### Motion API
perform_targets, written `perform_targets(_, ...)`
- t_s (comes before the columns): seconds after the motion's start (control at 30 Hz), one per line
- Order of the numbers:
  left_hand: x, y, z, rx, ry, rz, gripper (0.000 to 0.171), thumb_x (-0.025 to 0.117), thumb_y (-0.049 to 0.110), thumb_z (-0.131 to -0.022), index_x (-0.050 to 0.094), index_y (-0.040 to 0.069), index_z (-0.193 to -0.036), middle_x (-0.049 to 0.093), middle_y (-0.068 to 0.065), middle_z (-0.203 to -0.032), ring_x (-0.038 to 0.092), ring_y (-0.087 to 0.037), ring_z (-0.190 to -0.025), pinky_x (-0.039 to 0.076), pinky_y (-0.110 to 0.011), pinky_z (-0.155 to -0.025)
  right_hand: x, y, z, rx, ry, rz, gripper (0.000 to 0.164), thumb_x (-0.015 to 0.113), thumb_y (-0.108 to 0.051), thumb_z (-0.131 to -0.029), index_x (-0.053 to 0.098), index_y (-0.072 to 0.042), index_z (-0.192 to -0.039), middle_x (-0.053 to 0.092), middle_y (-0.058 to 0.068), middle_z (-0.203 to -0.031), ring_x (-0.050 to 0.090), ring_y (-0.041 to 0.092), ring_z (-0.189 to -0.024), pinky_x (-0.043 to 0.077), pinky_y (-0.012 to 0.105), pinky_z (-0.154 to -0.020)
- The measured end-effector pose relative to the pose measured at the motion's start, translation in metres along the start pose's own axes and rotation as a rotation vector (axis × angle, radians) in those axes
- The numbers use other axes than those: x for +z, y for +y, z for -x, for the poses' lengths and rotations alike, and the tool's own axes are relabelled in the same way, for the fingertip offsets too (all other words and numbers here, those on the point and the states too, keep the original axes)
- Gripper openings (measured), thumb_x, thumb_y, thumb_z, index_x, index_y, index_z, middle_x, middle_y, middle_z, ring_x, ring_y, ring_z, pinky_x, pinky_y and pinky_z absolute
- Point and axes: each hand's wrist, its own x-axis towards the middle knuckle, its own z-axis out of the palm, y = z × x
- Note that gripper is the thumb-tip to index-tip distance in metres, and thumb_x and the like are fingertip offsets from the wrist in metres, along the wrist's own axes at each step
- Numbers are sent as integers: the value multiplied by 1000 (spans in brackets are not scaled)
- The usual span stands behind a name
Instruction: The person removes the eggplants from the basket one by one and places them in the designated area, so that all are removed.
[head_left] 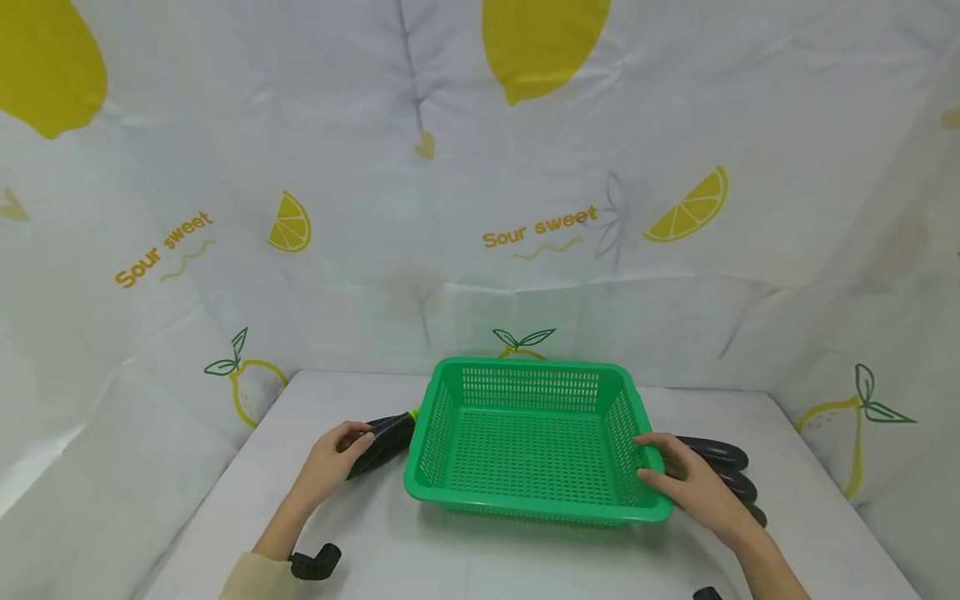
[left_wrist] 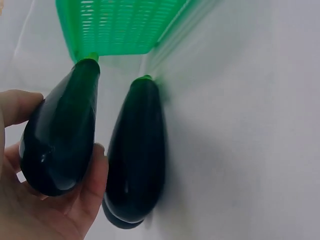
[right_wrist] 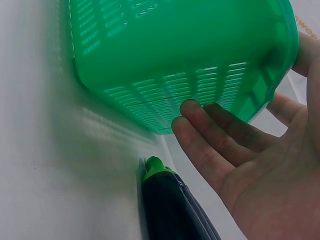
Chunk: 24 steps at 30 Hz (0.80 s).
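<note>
My left hand point(head_left: 333, 460) grips a dark, glossy eggplant point(left_wrist: 62, 130) to the left of the green plastic basket point(head_left: 525, 505). In the left wrist view its thumb and fingers wrap the eggplant's fat end, with the green stem pointing towards the basket. Beside it lies a second eggplant point(left_wrist: 137, 150), partly covering another at its lower end. My right hand point(head_left: 699, 493) holds the basket's right rim, some digits over the rim and the other fingers point(right_wrist: 205, 150) along the outside wall. Nothing lies inside the basket.
Several eggplants point(head_left: 716, 452) lie side by side right of the basket, partly hidden by the right hand. The white table point(head_left: 420, 567) meets a lemon-printed cloth point(head_left: 375, 250) at the back and sides.
</note>
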Motion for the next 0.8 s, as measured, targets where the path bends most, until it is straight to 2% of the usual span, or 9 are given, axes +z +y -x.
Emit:
perform_targets(0.27, 13, -4, 4, 54, 24, -92, 32, 68, 32, -100, 70, 7, -119, 68, -9, -113, 64, -28, -107, 50, -49, -94, -1, 1, 1, 1, -5, -5, 57, 66, -28, -101, 44, -4, -148, 36, 34, -153, 42, 55, -136, 42, 64, -103)
perform_targets(0.53, 24, -4, 7, 199, 55, -231, 29, 72, 27, -97, 71, 5, -117, 67, -9, -110, 64, -29, -105, 51, -51, -92, -1, 3, 0, -17, -6, -9, 56, 65, -27, -101, 44, -4, -148, 36, 35, -153, 41, 55, -137, 42, 64, -103)
perform_targets(0.67, 28, 1, 12, 207, 26, -279, 30, 73, 28, -96, 73, 5, -116, 66, -6, -111, 64, -31, -108, 51, -52, -94, -2, 3, 1, -16, -7, -5, 56, 65, -28, -102, 44, -4, -148, 37, 34, -153, 41, 54, -136, 42, 63, -103)
perform_targets(0.8, 35, 5, 15, 217, 21, -378, 28, 74, 29, -95, 74, 7, -113, 66, -4, -106, 67, -27, -99, 54, -49, -87, -3, 3, 2, -12, -4, 5, 56, 65, -29, -101, 45, -4, -147, 37, 34, -153, 42, 55, -136, 43, 63, -103)
